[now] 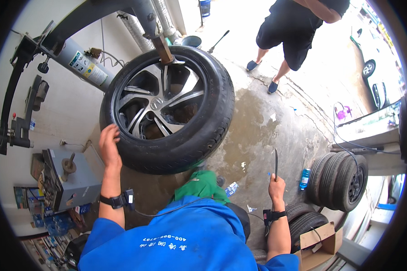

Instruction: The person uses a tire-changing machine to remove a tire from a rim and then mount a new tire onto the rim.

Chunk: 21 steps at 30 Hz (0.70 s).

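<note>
A black tire (pixel 176 156) on a silver-and-black alloy wheel (pixel 156 104) lies in front of me, its face up. The metal mounting head (pixel 166 55) of a tire changer reaches down to the far edge of the rim. My left hand (pixel 109 143) is at the tire's near left side, fingers stretched and overlapping its edge; firm contact is hard to make out. Out to the right, away from the wheel, my right hand (pixel 276 186) grips a slim dark tire lever (pixel 276 163) that points upward. Its lower end is hidden in my fist.
Several tires (pixel 332 180) stand at the right, with a blue bottle (pixel 305 179) beside them and an open cardboard box (pixel 319 248) nearer. A grey cabinet (pixel 74 174) is at left. Another person in dark shorts (pixel 288 36) stands beyond the wheel. The concrete floor (pixel 257 131) has wet patches.
</note>
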Motion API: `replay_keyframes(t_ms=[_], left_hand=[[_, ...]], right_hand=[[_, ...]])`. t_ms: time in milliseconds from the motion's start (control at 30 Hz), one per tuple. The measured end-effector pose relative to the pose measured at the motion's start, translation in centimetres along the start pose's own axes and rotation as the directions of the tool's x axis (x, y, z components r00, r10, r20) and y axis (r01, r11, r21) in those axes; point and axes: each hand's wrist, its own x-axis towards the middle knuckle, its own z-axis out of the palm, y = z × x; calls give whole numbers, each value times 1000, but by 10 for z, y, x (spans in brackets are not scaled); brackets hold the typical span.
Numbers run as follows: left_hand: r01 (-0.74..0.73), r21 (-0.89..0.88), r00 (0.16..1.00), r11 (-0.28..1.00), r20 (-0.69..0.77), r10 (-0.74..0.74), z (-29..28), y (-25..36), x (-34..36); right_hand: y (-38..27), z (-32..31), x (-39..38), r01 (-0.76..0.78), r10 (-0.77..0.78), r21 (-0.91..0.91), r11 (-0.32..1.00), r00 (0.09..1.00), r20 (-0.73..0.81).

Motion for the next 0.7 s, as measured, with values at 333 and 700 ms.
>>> replay_keyframes(t_ms=[333,700], left_hand=[[-59,444,792,894,566,-229,192,18,-54],[48,704,803,709,395,-447,294,16,-48]], right_hand=[[59,-47,56,-54,65,-113,992,993,97],[151,-120,159,-221,263,-322,920,961,91]])
